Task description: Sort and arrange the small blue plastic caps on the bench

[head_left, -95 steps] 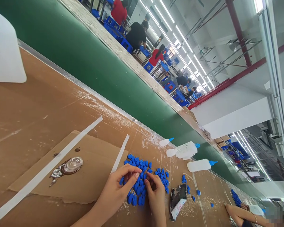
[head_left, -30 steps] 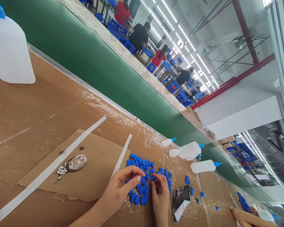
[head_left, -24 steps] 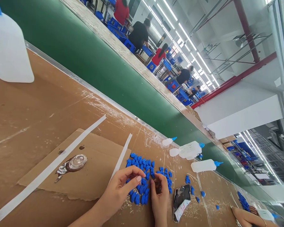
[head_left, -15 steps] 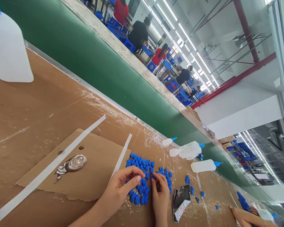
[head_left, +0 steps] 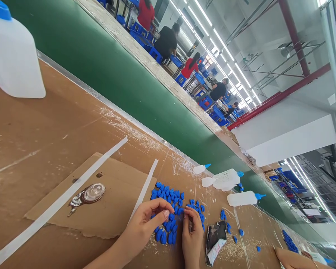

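A heap of small blue plastic pieces (head_left: 168, 196) lies on the brown worktable (head_left: 44, 127) near its front edge. My left hand (head_left: 144, 228) rests at the heap's left side, thumb and forefinger curled over some pieces; whether it pinches one I cannot tell. My right hand (head_left: 192, 237) sits just right of it, fingertips bent down onto the pieces at the heap's near edge. A crumpled dark scrap (head_left: 215, 241) lies to the right of my right hand.
A cardboard sheet (head_left: 106, 213) with a glue puddle (head_left: 89, 194) and two white strips (head_left: 58, 203) lies to the left. Squeeze bottles (head_left: 242, 198) lie by the green conveyor (head_left: 114, 71). A big white jug (head_left: 12, 52) stands far left. Another person's hand (head_left: 294, 259) is at right.
Both hands stay at the blue heap with only small finger movements. The view has shifted slightly.
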Demonstrator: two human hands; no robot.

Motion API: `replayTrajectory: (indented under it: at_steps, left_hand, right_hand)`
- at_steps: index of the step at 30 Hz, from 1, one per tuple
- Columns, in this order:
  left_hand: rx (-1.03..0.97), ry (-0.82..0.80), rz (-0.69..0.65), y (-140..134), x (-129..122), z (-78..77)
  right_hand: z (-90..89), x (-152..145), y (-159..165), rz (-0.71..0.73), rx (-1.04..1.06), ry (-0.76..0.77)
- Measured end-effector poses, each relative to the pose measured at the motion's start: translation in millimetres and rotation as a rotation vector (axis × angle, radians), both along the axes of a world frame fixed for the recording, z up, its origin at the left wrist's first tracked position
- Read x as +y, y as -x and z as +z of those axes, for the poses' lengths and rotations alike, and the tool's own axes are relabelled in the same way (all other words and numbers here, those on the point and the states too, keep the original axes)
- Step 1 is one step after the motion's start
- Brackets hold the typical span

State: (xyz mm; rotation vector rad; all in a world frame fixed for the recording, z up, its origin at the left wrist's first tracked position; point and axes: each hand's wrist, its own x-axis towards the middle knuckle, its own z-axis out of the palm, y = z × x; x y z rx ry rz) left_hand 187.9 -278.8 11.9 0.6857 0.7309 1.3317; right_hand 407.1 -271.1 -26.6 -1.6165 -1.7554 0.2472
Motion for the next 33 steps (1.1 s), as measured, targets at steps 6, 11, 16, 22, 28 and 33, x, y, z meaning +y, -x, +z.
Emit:
replayTrajectory:
  at_steps: [6,11,16,22,28,33]
  left_hand:
    - [0.067,0.089,-0.027,-1,2,-0.1]
    - [0.1,0.16,-0.052,-3,5,0.8]
    - [0.123,0.191,-0.056,-5,6,1.4]
    - [0.135,0.192,-0.057,-5,8,5.3]
    - [0.149,0.172,-0.062,-5,7,2.3]
    - [0.154,0.18,-0.064,-6,5,0.5]
  right_hand:
    - [1.5,3,7,0.023,-0.005,0.074]
    - [-5.1,-1,-6,0.035,0.013,0.118]
    - [4.7,8,-31,-0.048,-0.086,0.006]
    - [14.7,23,-33,0.097,-0.226,0.046]
    - [7.9,11,-35,0.111,-0.249,0.031]
    - [-0.5,-10,-44,0.073,-0.097,0.082]
